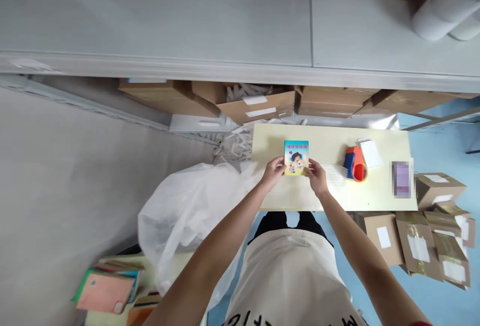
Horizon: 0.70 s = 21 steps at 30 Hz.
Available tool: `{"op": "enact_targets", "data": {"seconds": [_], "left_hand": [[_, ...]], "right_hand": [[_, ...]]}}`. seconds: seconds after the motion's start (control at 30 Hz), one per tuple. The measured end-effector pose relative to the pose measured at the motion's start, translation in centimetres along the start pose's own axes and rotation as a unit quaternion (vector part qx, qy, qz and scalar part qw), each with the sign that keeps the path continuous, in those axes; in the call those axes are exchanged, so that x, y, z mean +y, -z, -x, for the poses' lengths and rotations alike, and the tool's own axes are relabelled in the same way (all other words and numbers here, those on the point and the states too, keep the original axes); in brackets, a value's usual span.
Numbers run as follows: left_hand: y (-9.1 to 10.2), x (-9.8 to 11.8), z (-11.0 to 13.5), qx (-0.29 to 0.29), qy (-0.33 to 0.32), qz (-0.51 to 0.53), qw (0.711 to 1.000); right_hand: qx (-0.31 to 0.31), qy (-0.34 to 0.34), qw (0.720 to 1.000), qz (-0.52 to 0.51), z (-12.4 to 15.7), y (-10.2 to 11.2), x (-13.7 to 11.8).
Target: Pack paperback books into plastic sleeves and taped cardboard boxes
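Observation:
A small colourful book [296,158] with a cartoon child on its cover is held upright to my view over the pale table [382,201]. My left hand [273,172] pinches its lower left edge. On the opposite side, my right hand [316,176] grips the lower right corner between thumb and fingers. Right of my hands, a red and blue tape dispenser [355,164] sits on the table. White slips of paper [369,153] lie just behind it.
Translucent plastic sheeting [187,201] bulges left of the table. Taped cardboard boxes [418,246] are piled at the lower right. Grey shelving [187,26] with cartons [258,108] runs along the back. Books and folders [107,291] are stacked at the lower left.

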<state>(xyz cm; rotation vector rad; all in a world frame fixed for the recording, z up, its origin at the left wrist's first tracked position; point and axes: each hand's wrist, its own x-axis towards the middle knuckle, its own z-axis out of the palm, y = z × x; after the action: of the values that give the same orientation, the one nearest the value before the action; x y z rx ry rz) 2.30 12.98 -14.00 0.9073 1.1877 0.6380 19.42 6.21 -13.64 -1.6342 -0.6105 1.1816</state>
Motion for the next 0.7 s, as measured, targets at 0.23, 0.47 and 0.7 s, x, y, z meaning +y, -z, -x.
{"op": "enact_targets", "data": {"seconds": [0.23,0.47,0.7], "left_hand": [[-10.6,-6.5,5.6,-0.008,-0.013,-0.166,0.986],[-14.9,-9.1,5.6,0.015,0.008,-0.294,0.956],[-15.7,-9.1,6.7,0.037,-0.068,-0.448,0.891]], "right_hand": [[0.093,-0.039,0.984,0.149,5.6,10.2,3.7],[0.062,-0.037,0.964,0.254,3.9,13.7,6.2],[0.047,0.006,0.945,0.324,3.8,14.8,7.5]]}}
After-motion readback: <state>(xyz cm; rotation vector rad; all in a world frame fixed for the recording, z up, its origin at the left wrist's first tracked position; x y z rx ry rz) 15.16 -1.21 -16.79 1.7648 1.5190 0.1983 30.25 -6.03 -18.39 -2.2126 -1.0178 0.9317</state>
